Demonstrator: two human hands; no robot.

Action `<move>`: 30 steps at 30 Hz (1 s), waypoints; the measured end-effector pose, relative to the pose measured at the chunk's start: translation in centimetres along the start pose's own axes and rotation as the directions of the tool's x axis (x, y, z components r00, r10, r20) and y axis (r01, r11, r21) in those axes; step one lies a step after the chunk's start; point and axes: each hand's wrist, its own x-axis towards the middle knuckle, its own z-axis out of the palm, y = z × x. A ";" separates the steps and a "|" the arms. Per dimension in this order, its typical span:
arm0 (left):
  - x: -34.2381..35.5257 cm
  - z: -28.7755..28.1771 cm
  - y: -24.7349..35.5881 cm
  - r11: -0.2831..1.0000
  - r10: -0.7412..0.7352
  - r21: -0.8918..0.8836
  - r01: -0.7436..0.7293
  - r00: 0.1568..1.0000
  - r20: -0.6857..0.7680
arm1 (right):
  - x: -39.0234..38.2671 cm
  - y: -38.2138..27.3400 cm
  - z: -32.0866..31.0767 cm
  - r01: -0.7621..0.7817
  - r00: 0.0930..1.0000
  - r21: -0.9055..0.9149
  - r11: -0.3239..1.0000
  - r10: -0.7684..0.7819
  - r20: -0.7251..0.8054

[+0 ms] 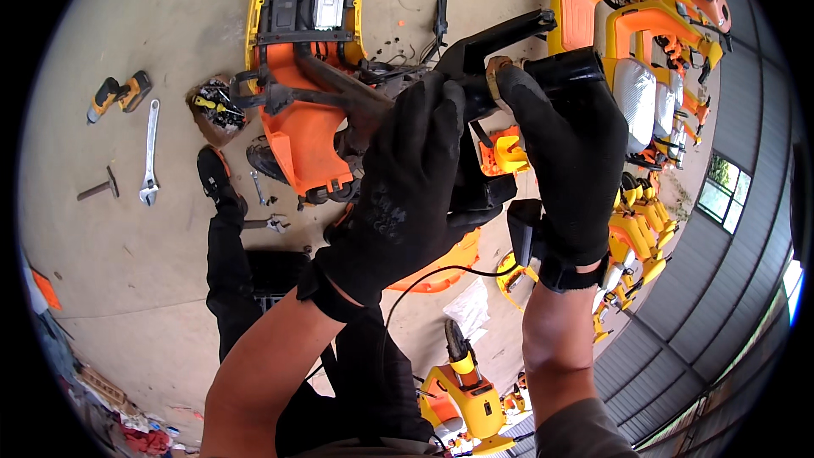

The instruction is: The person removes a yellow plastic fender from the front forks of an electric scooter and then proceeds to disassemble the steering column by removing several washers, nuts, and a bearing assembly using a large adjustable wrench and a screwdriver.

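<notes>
My left hand (403,178), in a black glove, is closed round a black metal tube (572,69) with a flat arm (500,41) beside it, held up in front of me. My right hand (572,148), gloved too, pinches a tan, brass-coloured ring (493,85) that sits around the tube. The palm side of both hands is hidden. Behind the hands lies a partly stripped orange-and-yellow scooter body (309,148), with dark frame tubes and black parts exposed.
On the floor to the left lie a yellow-black cordless drill (119,97), a large adjustable wrench (149,153), a hammer (99,185) and a box of small parts (217,110). Another wrench (270,223) is near my leg. Orange-yellow scooters (636,246) stand along the right.
</notes>
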 end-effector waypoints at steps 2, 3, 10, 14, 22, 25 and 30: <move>0.0 -0.1 0.2 1.000 0.005 0.011 -0.005 1.000 0.025 | 0.1 0.0 0.0 0.032 0.999 0.006 0.999 -0.032 -0.020; 0.0 -0.2 0.2 1.000 0.007 0.016 -0.008 0.999 0.038 | 0.4 0.8 -0.2 0.126 0.992 0.019 0.992 -0.126 -0.014; 0.0 -0.1 0.2 0.999 -0.001 0.034 -0.001 0.999 0.050 | 0.6 2.0 -0.2 0.167 0.985 0.153 0.974 -0.173 0.022; 0.1 -0.2 0.1 1.000 -0.025 -0.010 0.025 0.998 0.053 | 0.7 1.2 0.2 0.138 0.990 0.067 0.988 -0.139 0.006; 0.1 -0.1 0.1 1.000 0.006 0.028 -0.006 1.000 0.025 | 0.8 1.5 -1.3 -0.009 0.995 0.082 0.997 0.000 0.101; 0.2 0.2 0.0 1.000 0.018 0.002 -0.018 1.000 -0.008 | 0.7 0.3 -0.6 -0.055 0.996 0.023 0.998 0.053 0.070; 0.2 0.2 0.1 1.000 -0.021 -0.012 0.020 0.999 -0.046 | 0.9 0.6 -0.8 -0.010 0.997 0.131 0.991 -0.001 0.083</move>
